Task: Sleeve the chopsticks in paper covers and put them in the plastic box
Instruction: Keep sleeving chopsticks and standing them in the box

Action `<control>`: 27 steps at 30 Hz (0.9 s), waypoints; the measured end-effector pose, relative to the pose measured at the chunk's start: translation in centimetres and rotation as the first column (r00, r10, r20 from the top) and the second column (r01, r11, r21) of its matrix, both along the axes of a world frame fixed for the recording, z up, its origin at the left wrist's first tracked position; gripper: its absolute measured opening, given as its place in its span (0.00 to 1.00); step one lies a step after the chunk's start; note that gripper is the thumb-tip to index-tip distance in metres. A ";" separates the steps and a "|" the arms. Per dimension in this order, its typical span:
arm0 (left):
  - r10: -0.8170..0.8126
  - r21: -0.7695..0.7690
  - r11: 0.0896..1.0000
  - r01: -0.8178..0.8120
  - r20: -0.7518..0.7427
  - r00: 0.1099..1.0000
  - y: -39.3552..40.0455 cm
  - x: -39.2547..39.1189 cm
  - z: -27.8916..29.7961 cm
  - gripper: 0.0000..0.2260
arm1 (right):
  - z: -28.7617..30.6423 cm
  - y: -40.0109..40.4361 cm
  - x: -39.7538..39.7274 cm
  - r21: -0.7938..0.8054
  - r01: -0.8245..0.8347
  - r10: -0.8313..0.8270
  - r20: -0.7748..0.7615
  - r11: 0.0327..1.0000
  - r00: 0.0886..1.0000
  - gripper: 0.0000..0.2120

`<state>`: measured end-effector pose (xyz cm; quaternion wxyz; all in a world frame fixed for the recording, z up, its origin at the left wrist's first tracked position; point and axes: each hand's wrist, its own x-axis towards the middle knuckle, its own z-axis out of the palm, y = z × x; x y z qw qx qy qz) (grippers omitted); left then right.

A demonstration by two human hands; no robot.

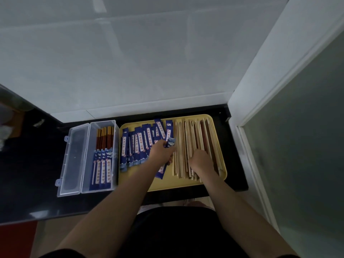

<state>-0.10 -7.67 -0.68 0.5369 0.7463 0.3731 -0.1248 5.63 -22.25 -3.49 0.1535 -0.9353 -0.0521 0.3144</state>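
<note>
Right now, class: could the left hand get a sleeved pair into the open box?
Probably yes. The box lies open just left of the tray, lid flat, and nothing stands between it and the left hand.

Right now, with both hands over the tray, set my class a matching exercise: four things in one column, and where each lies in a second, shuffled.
Things
1. sleeved chopsticks
2. loose paper covers
3. bare chopsticks
4. left hand

Places
A. right part of the yellow tray
B. left part of the yellow tray
C. gripping a blue cover
D. inside the clear plastic box

Pairs: 1-D, 2-B, 3-A, 4-C
</note>
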 end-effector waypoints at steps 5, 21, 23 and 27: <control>0.079 -0.067 0.995 -0.080 -0.025 0.997 -0.5 -0.2 -0.6 0.08 | 0.0 -1.0 1.4 0.165 0.071 -0.052 -0.116 0.984 0.992 0.03; -0.154 0.169 0.971 0.169 -0.097 0.983 -1.3 0.9 -0.9 0.07 | 10.4 -1.5 5.9 0.740 0.157 -0.038 -0.175 0.654 0.984 0.07; -0.174 0.200 0.960 0.194 -0.111 0.978 -1.3 0.9 -0.8 0.07 | 10.9 -1.4 6.0 0.768 0.097 -0.023 -0.106 0.634 0.994 0.07; -0.186 0.246 0.947 0.209 -0.114 0.976 -0.9 0.5 -0.8 0.09 | 11.3 -0.9 6.4 0.807 0.057 -0.139 0.031 0.588 0.990 0.09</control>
